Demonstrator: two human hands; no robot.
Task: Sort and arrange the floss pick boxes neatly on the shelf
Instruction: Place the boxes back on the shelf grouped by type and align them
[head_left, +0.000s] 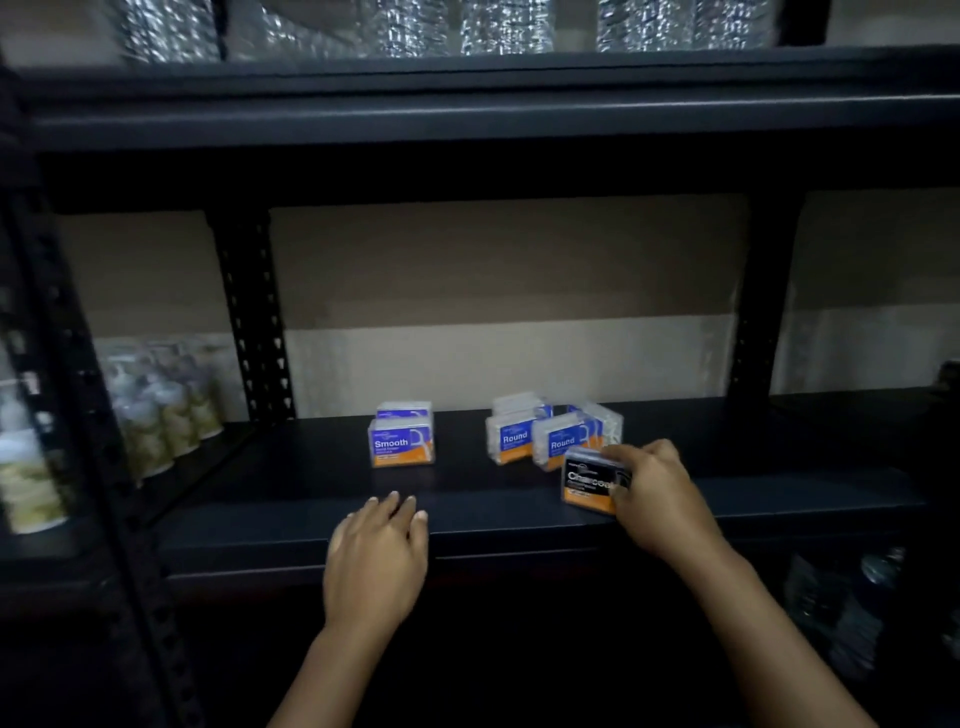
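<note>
On the dark shelf board (291, 467) stand clear floss pick boxes with blue and orange labels. Two "Smooth" boxes (402, 442) stand one behind the other left of centre. Several "Round" boxes (550, 434) cluster to their right, some turned at an angle. My right hand (655, 498) grips a black "Charcoal" box (587, 483) by its right side, just in front of the Round cluster, near the shelf's front edge. My left hand (378, 551) hovers over the front edge with fingers straight and holds nothing.
Wrapped bottles (161, 410) stand on the neighbouring shelf at the left, behind a perforated black upright (254, 322). A second upright (753, 322) stands at the back right. The upper shelf (467, 104) carries shiny wrapped packs. Dark items sit lower right (841, 597).
</note>
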